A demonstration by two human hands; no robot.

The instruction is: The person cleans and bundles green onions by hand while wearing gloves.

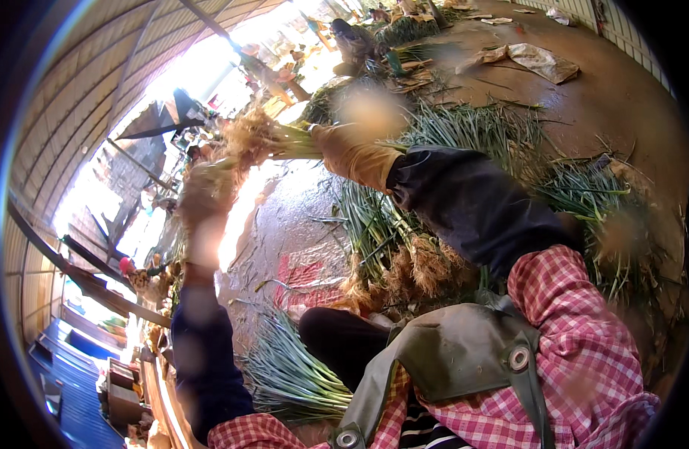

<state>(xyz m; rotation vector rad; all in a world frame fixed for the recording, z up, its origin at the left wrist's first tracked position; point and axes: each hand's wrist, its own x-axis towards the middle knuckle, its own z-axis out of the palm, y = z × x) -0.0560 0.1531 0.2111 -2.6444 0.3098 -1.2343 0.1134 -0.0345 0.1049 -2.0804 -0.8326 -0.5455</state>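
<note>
My right hand [356, 155], in a tan glove, is closed around a bunch of green onions [294, 142] held out in front of me. Their pale stalks and shaggy brown roots point left, and the leaves trail off to the right behind my hand and sleeve. My left hand [206, 191] is raised at the left beside the roots. Glare and blur smear its fingers, so I cannot make out its grip. Below my right arm lies a pile of green onions [408, 247] with roots toward me. Another bundle of green onions [292, 367] rests beside my left knee.
A red-and-white sack [307, 277] lies flat on the wet floor [285, 217]. More green onions [472, 131] are heaped beyond my right arm. A pale sack [543, 61] lies farther back. Wooden poles [109, 295] stand at the left, and a person [352, 45] sits at the far end.
</note>
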